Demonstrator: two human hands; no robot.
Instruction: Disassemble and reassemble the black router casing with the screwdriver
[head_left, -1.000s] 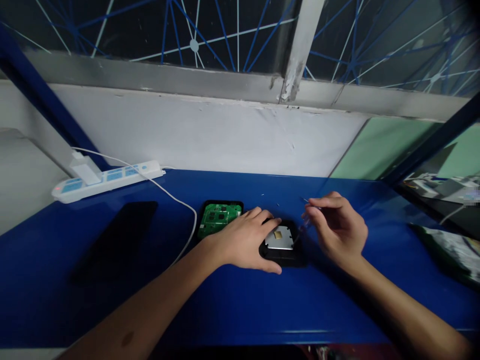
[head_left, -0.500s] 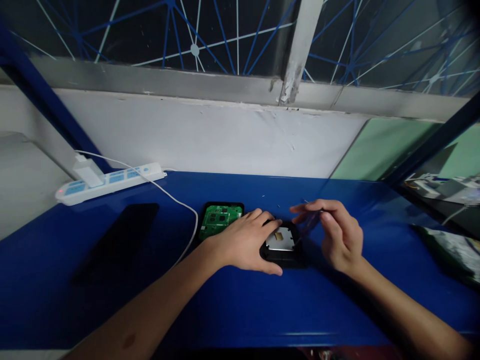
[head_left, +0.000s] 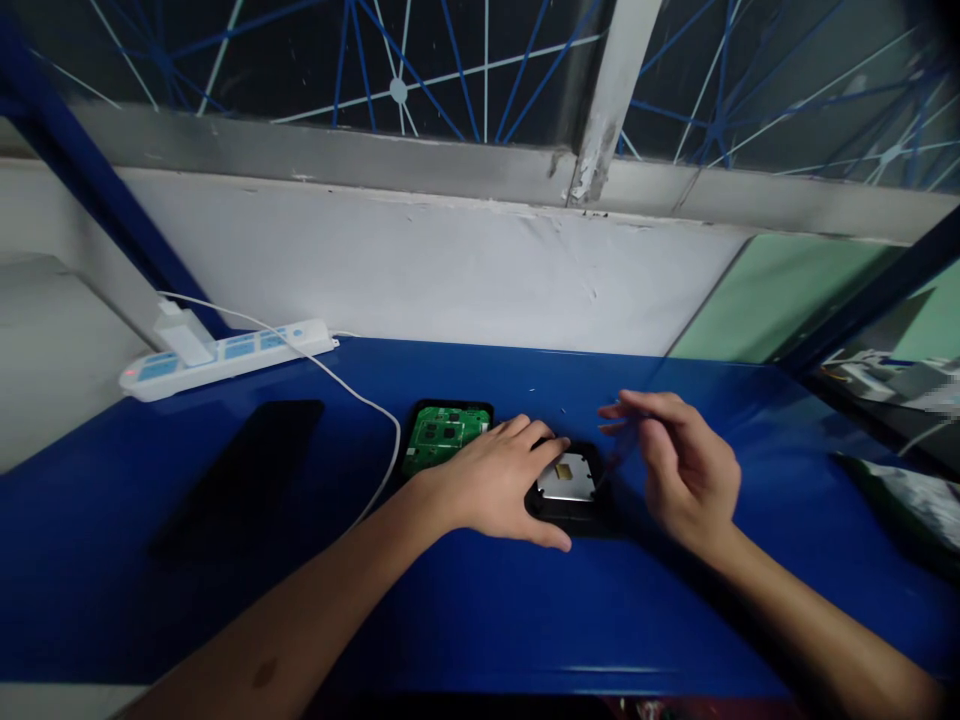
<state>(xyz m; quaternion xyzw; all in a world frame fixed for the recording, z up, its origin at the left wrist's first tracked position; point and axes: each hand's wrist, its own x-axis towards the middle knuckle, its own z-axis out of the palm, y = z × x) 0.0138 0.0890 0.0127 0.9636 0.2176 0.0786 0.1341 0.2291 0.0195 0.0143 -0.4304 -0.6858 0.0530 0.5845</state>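
My left hand (head_left: 499, 480) spans the left side of a black plastic housing (head_left: 577, 515), its fingers along the far edge and the thumb by the near edge. Inside that housing lies a silver metal plate (head_left: 577, 483) with a small gold-coloured square. My right hand (head_left: 682, 465) is raised just to the right, fingers pinched around a slim screwdriver (head_left: 626, 442) with a see-through purplish handle. The tool is blurred and slants down towards the housing's right side; its tip is hard to make out. A green circuit board (head_left: 446, 432) in a black shell sits beyond my left hand.
A white power strip (head_left: 225, 358) with a plugged-in charger (head_left: 184, 337) stands at the back left. Its white cable (head_left: 360, 398) curves across the blue table (head_left: 480, 620). A black flat object (head_left: 240, 470) lies left. Tiny bits (head_left: 563, 410) lie behind the housing; a bag (head_left: 904, 500) lies right.
The whole view has shifted slightly. My left hand stays on the housing, and my right hand keeps the screwdriver near its right side, turned a little.
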